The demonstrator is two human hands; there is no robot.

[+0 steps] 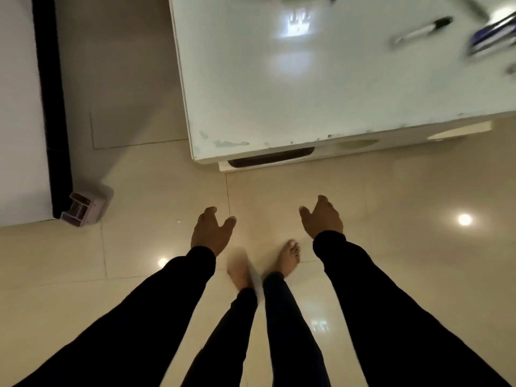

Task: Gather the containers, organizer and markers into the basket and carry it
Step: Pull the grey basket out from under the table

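Your left hand (210,233) and right hand (324,219) hang empty over the floor (391,205), fingers (208,211) spread loosely, near the white counter (279,88) carrying a blurred marker (421,30).

- An indoor room, likely a home, is suggested by glossy cream floor tiles (391,196) and bare feet (290,258).
- A worn white table (265,88) with a marker (421,30) is seen.
- A dark-edged white wall (19,107) is seen at left.
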